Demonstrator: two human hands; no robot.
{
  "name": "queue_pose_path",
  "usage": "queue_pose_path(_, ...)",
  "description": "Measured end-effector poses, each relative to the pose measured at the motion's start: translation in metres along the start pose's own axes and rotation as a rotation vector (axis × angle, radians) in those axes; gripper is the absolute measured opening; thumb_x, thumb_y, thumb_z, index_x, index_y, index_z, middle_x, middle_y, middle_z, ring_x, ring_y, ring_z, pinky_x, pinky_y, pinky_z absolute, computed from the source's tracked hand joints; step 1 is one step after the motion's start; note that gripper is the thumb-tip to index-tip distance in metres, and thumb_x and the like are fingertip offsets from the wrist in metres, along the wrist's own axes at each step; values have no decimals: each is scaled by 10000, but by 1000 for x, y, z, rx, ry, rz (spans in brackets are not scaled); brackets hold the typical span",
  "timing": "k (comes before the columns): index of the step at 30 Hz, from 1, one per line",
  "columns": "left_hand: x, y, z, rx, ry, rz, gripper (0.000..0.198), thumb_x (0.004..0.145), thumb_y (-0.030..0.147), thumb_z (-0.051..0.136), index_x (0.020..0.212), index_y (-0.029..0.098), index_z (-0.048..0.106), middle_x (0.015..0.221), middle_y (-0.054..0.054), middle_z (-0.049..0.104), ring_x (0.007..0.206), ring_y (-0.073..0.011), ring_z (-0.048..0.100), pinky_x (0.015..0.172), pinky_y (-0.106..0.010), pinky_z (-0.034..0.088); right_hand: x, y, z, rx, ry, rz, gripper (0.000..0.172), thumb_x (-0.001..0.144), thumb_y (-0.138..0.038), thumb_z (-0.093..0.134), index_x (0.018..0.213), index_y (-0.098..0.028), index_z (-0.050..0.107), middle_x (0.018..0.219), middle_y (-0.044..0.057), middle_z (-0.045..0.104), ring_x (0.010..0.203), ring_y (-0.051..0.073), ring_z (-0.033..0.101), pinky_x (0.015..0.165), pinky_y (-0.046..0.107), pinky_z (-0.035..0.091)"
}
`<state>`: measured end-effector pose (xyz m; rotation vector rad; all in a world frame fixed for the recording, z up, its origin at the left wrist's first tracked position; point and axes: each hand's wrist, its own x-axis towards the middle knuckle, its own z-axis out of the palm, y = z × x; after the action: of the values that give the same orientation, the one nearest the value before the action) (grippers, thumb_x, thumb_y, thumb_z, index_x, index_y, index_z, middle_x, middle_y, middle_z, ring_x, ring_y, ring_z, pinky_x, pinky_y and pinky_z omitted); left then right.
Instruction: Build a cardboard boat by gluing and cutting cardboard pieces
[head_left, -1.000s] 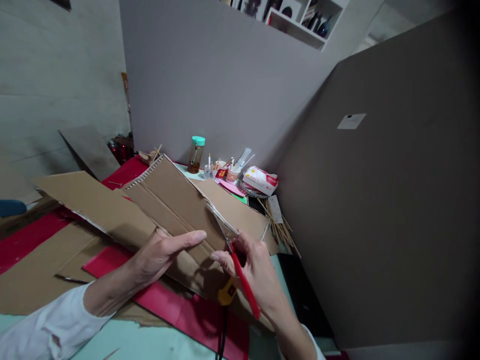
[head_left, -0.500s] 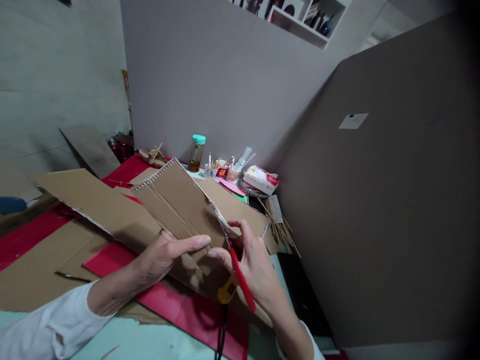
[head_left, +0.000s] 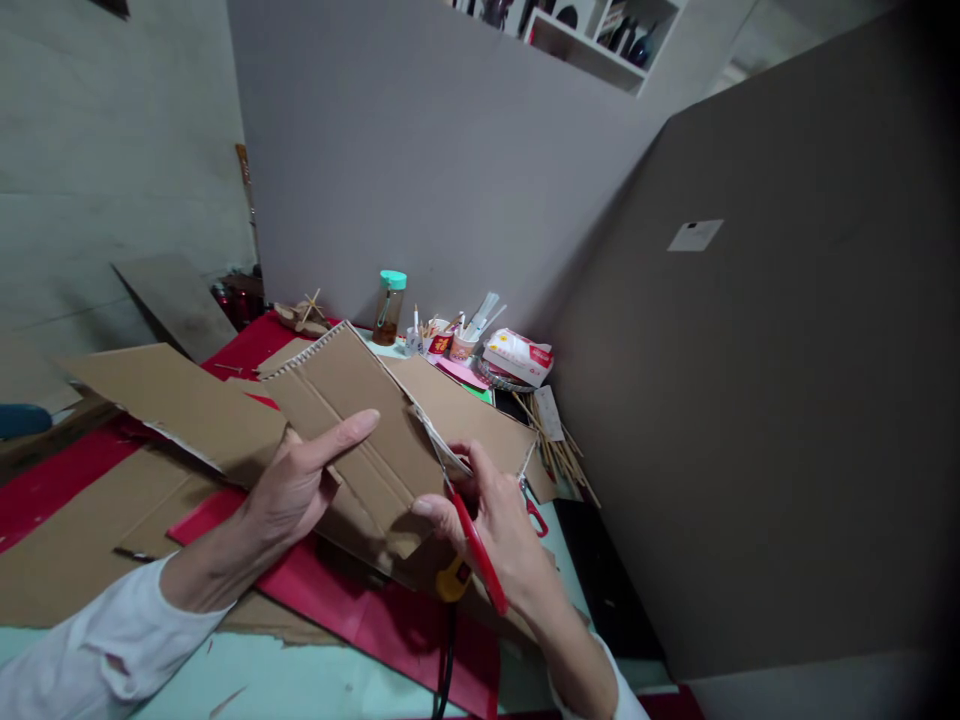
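My left hand (head_left: 300,480) grips the left edge of a brown corrugated cardboard piece (head_left: 352,390), thumb flat on its face and fingers hidden beneath. The cardboard is tilted, with its far edge raised. In my right hand (head_left: 487,520) is a pair of red-handled scissors (head_left: 476,545). Their blades lie at the cardboard's right edge, where a narrow strip bends away. My right thumb rests near the cardboard's lower corner. Below the cardboard shows a yellow tool (head_left: 453,580) with a black cord, partly hidden.
More cardboard (head_left: 169,400) and a red sheet (head_left: 375,625) cover the table. At the back stand a bottle with a teal lid (head_left: 389,305), cups of sticks (head_left: 463,345) and a tissue pack (head_left: 517,357). Wooden sticks (head_left: 562,450) lie along the right partition (head_left: 765,400).
My left hand has slid left and farther up along the cardboard. The scissors stay at the right edge, with the cut strip showing more. The view has shifted slightly.
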<state>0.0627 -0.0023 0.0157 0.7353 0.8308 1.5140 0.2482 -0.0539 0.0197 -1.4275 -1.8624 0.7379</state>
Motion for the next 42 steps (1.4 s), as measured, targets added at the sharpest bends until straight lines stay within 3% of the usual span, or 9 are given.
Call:
queue_pose_path(9, -14, 3, 4, 72, -52, -15, 470, 604, 223, 888, 1050, 269, 749, 888, 23, 829, 1207, -314, 677, 996, -354, 602, 5, 4, -3, -112, -17, -58, 498, 891, -542, 683, 1278, -265, 535, 806, -28, 617, 740, 193, 539, 769, 297, 404)
queue_pose_path(12, -16, 5, 3, 100, -82, -41, 432, 640, 249, 876, 1051, 267, 744, 924, 27, 828, 1262, -311, 639, 1053, -372, 565, 5, 4, -1, -107, 0, -58, 430, 889, -551, 682, 1197, -257, 622, 782, -32, 602, 747, 183, 526, 763, 289, 381)
queue_pose_path(15, -14, 5, 2, 114, -98, -38, 389, 670, 253, 859, 1041, 271, 743, 962, 24, 826, 1279, -299, 627, 1077, -368, 547, 6, 3, 1, -37, -14, -79, 303, 915, -522, 660, 969, -225, 693, 691, -52, 543, 669, 139, 467, 676, 253, 344)
queue_pose_path(18, -12, 3, 1, 112, -95, -33, 359, 668, 242, 863, 1007, 274, 749, 937, 42, 829, 1265, -281, 637, 1040, -315, 563, 7, 2, 2, -2, -7, -77, 317, 938, -489, 640, 823, -195, 661, 677, -56, 546, 623, 109, 412, 631, 242, 322)
queue_pose_path(24, -8, 2, -1, 83, -130, -97, 366, 675, 267, 867, 1025, 241, 764, 1026, 29, 825, 1160, -311, 698, 872, -303, 636, -1, -8, 1, 64, -38, -56, 259, 971, -414, 612, 833, -194, 620, 638, -78, 503, 587, 85, 414, 589, 211, 325)
queue_pose_path(28, -10, 2, -1, 72, -143, -107, 389, 647, 249, 881, 1018, 236, 767, 1013, 12, 826, 1149, -307, 705, 869, -303, 638, -10, -18, -1, -33, 10, -29, 271, 928, -433, 668, 832, -185, 615, 680, -66, 540, 647, 99, 439, 608, 216, 330)
queue_pose_path(32, -18, 3, 1, 77, -204, -111, 423, 619, 222, 886, 1023, 222, 764, 1017, -14, 825, 1109, -309, 725, 816, -282, 646, -20, -20, 0, -59, 51, -46, 297, 913, -461, 679, 808, -190, 623, 689, -57, 543, 679, 115, 462, 659, 227, 369)
queue_pose_path(35, -27, 2, 1, 81, -279, -148, 479, 655, 238, 871, 1117, 249, 746, 1050, 4, 821, 1114, -314, 722, 817, -291, 647, -33, -18, 4, -26, 85, -55, 332, 944, -455, 635, 745, -191, 601, 632, -64, 472, 624, 102, 408, 598, 222, 335)
queue_pose_path(42, -44, -3, 3, 99, -274, -157, 506, 653, 225, 869, 1141, 254, 739, 1083, 3, 815, 1173, -308, 693, 816, -272, 642, -58, -15, 9, -12, 164, 4, 394, 945, -493, 609, 690, -196, 570, 603, -54, 415, 585, 106, 364, 544, 236, 293)
